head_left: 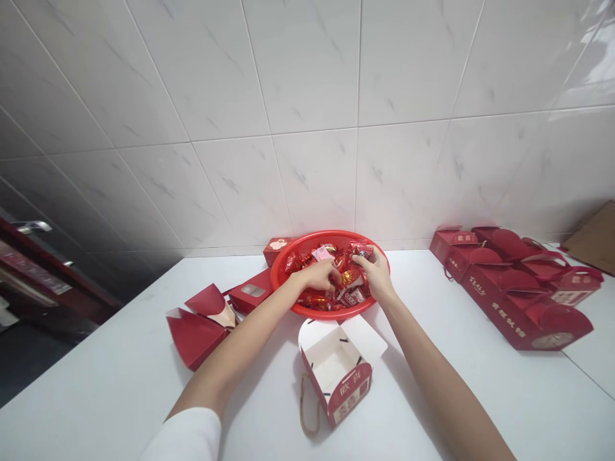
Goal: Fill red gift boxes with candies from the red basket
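Note:
A red plastic basket (331,314) full of wrapped candies (353,296) stands against the tiled wall. Both of my hands reach into it. My left hand (318,275) is closed over the candies, its fingers curled down beside a gold wrapper; whatever they grip is hidden. On the basket's right side, my right hand (379,275) pinches a red-wrapped candy (361,248) between thumb and fingers. Just in front of the basket sits an open gift box (336,365), red outside and white inside, its flaps spread. A rope handle (310,410) hangs at its left side.
Several closed red gift boxes (509,288) stand in rows at the right. Left of the basket lie partly folded red boxes (199,333) and a flat red box (252,291). Another small red box (277,248) is behind the basket. A brown cardboard piece (596,237) leans at the far right.

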Demonstrator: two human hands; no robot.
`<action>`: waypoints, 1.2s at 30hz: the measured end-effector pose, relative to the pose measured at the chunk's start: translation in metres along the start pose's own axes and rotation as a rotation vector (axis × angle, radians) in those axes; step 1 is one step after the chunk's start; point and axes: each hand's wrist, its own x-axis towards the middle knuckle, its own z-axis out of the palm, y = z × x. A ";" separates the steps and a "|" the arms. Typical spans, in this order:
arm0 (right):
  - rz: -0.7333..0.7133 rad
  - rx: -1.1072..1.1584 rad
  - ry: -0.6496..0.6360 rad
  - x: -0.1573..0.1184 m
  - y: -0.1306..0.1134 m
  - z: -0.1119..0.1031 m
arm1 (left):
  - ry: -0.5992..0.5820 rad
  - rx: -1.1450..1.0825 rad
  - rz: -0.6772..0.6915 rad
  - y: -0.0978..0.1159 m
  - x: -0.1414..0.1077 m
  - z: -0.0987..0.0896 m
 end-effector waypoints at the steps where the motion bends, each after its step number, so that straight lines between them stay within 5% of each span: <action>1: -0.005 0.004 -0.003 0.000 0.000 0.000 | -0.043 0.042 -0.019 0.002 0.000 0.001; 4: -0.012 0.012 -0.012 0.001 0.001 0.000 | -0.124 0.098 -0.071 0.002 -0.001 0.002; 6: -0.017 0.014 -0.014 0.001 0.002 0.000 | -0.079 0.050 -0.086 -0.002 -0.002 0.001; 12: 0.001 0.043 -0.035 0.000 0.001 -0.001 | 0.411 -0.431 0.007 -0.014 -0.005 -0.008; 14: 0.010 0.050 -0.053 -0.001 -0.001 -0.001 | 0.487 -0.614 0.057 -0.013 -0.006 -0.011; 21: 0.046 0.036 -0.085 -0.002 -0.004 -0.001 | 0.436 -0.885 0.186 0.003 -0.014 -0.012; 30: 0.085 0.013 -0.131 -0.004 -0.006 -0.001 | 0.378 -0.855 0.135 0.007 -0.018 -0.009; 36: 0.035 0.099 -0.031 0.001 0.002 -0.002 | 0.306 -0.873 -0.011 0.011 -0.012 -0.008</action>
